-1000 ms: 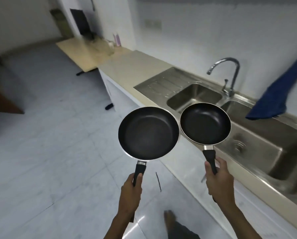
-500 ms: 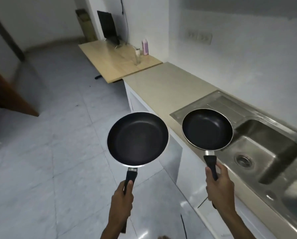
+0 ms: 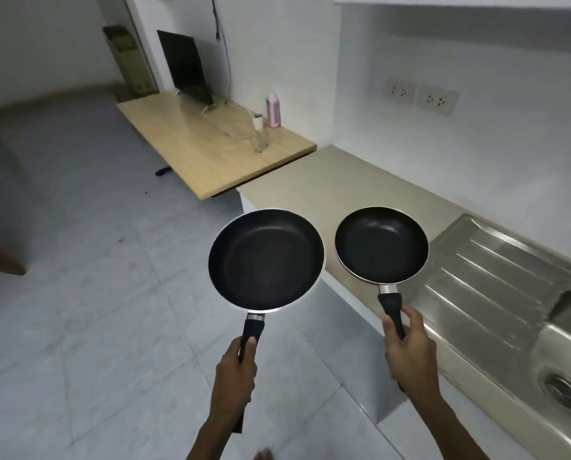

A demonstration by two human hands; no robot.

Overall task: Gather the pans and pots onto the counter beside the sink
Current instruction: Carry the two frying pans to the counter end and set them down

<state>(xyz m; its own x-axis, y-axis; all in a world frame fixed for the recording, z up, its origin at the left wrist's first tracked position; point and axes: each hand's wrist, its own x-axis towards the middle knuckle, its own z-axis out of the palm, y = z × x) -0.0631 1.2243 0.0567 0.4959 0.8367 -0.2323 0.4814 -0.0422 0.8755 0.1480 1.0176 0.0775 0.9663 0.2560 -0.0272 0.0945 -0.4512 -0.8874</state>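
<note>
I hold two black non-stick frying pans level in front of me. My left hand [image 3: 236,376] grips the black handle of the larger pan [image 3: 265,258], which hangs over the floor just off the counter's edge. My right hand [image 3: 410,351] grips the handle of the smaller pan [image 3: 382,244], which hovers above the beige counter [image 3: 314,185] to the left of the steel sink's ribbed drainboard [image 3: 486,277]. The pans' rims are close but apart.
The sink basin [image 3: 562,360] with its drain is at the right edge. A wooden table [image 3: 194,151] adjoins the counter's far end and carries a monitor [image 3: 186,66], a glass [image 3: 260,141] and a pink bottle [image 3: 273,111]. Wall sockets [image 3: 421,96] sit above the counter. Grey tiled floor lies left.
My view has swung left along the counter: the tap and blue cloth left the frame, the bare counter and table came closer. The smaller pan now hovers over the counter instead of the sink.
</note>
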